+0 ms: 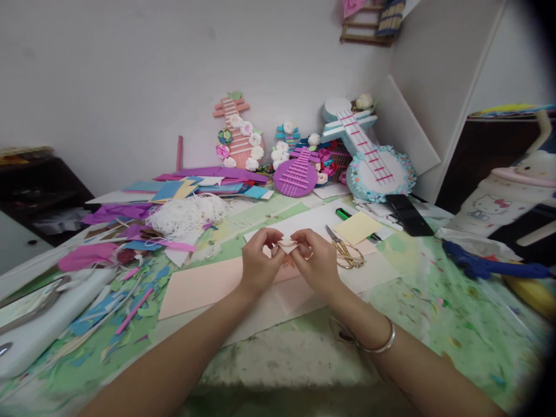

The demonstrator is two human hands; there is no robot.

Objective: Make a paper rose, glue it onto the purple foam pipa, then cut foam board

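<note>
Between my two hands, above the middle of the table, is a small folded piece of pale pink paper [287,245]. My left hand [262,258] pinches its left side with thumb and fingertips. On its right side my right hand [317,260] pinches it the same way. Under my hands lies a peach-pink sheet [200,286], on top of white paper [278,315]. Gold-handled scissors [347,255] rest just right of my right hand, partly beside a pale yellow paper square [357,227]. The fingers hide part of the folded piece.
Decorated model string instruments, among them a purple one [296,175] and a light blue one [377,172], lean along the wall. White string [186,215] and paper scraps lie left. A black phone [409,214], a blue glue gun [490,263] and a white cup [495,200] stand or lie right.
</note>
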